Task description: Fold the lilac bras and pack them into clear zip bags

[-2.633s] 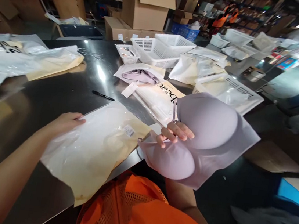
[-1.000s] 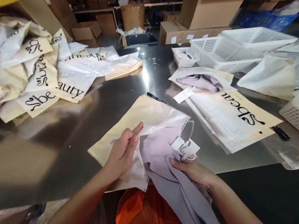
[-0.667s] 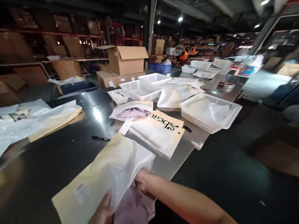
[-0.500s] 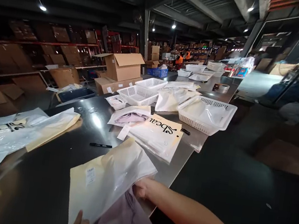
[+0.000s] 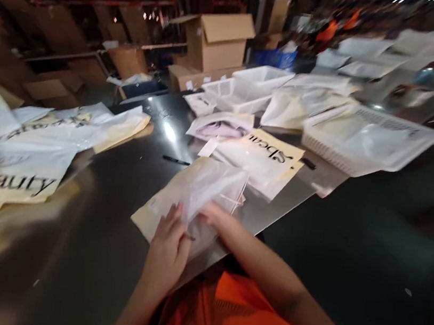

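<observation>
A pale plastic mailing bag [image 5: 172, 194] lies flat at the table's front edge, with a lilac folded garment [image 5: 203, 238] showing hazily at its near side. My left hand [image 5: 168, 244] rests on the bag's near left part, fingers stretched out. At the bag's right side my right hand [image 5: 215, 217] has its fingers bent in and closed on the plastic; the fingertips are blurred and partly hidden. Beyond the bag lie a printed mailing bag [image 5: 269, 162] and another bag with a lilac garment [image 5: 224, 129] inside. A black marker [image 5: 176, 160] lies to their left.
Several printed bags [image 5: 36, 153] are heaped on the left of the dark shiny table [image 5: 113, 212]. White plastic baskets [image 5: 332, 146] stand farther back, one holding bags. An open cardboard box [image 5: 226, 42] stands behind them. The table edge runs along the right.
The view has swung down and left. My left hand has come fully into view onto the bag. The lilac garment, earlier hanging out toward me, now shows at the bag with its loose part gone.
</observation>
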`<move>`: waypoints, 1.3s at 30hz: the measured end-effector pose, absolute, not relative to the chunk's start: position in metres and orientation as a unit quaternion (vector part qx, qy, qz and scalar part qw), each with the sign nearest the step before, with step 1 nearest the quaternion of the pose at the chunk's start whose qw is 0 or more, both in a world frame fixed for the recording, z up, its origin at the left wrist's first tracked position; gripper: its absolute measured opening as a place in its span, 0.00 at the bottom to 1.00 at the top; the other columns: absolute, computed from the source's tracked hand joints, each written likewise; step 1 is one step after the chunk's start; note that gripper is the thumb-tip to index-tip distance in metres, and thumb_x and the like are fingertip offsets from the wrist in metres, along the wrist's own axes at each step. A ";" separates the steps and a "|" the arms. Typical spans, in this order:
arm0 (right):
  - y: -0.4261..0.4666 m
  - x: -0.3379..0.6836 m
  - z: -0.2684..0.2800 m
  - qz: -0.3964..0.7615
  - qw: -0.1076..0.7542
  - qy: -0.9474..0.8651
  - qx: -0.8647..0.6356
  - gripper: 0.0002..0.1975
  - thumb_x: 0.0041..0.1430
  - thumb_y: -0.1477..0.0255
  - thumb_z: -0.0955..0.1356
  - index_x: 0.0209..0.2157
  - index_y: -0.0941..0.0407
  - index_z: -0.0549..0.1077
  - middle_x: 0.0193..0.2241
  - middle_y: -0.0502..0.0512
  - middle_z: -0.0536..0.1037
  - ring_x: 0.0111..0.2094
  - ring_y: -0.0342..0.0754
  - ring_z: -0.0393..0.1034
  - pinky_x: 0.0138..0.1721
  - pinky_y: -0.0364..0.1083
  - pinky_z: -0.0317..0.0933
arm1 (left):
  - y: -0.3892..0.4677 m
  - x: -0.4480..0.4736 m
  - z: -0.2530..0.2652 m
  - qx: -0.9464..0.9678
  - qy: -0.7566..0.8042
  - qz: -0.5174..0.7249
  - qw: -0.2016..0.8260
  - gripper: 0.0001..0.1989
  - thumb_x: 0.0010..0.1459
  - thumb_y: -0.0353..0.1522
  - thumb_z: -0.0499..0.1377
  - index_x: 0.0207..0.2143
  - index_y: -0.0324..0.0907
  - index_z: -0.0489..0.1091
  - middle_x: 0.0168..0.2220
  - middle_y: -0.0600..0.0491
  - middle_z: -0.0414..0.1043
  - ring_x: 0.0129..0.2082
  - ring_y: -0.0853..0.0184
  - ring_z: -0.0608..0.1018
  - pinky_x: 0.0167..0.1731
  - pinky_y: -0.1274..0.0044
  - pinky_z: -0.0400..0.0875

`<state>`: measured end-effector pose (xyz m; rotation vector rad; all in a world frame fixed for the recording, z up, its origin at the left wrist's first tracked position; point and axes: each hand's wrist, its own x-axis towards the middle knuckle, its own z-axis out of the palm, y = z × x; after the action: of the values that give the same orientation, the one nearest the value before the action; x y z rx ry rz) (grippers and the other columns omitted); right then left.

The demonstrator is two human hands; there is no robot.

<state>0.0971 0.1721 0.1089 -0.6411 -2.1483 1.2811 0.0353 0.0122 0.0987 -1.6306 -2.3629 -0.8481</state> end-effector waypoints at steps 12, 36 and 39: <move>0.226 0.197 0.023 0.161 0.139 -0.961 -0.179 0.21 0.67 0.64 0.62 0.58 0.55 0.68 0.56 0.64 0.72 0.63 0.63 0.57 0.55 0.64 0.55 | 0.011 0.001 0.131 -0.349 -0.800 -0.481 -0.085 0.13 0.58 0.32 0.54 0.21 0.42 0.57 0.62 0.52 0.65 0.27 0.71 0.71 0.25 0.75 0.58; 0.189 0.138 0.038 0.139 0.092 -0.986 0.022 0.15 0.67 0.66 0.64 0.51 0.55 0.75 0.49 0.63 0.76 0.49 0.59 0.69 0.52 0.61 0.59 | -0.029 0.014 0.104 -0.523 -0.786 -0.326 -0.050 0.10 0.63 0.33 0.53 0.27 0.43 0.64 0.64 0.45 0.61 0.63 0.58 0.66 0.57 0.67 0.65; 0.176 0.131 0.051 0.165 0.160 -0.973 -0.034 0.17 0.67 0.64 0.63 0.37 0.59 0.78 0.36 0.64 0.78 0.41 0.57 0.70 0.47 0.58 0.61 | -0.060 0.013 0.094 -0.352 -0.844 -0.403 -0.049 0.13 0.63 0.40 0.55 0.28 0.43 0.68 0.49 0.45 0.76 0.49 0.59 0.78 0.47 0.70 0.73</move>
<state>0.1311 0.1760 0.0506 -0.0986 -2.7790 0.4723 0.0127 -0.0597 0.0944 -1.1406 -2.7351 -1.3065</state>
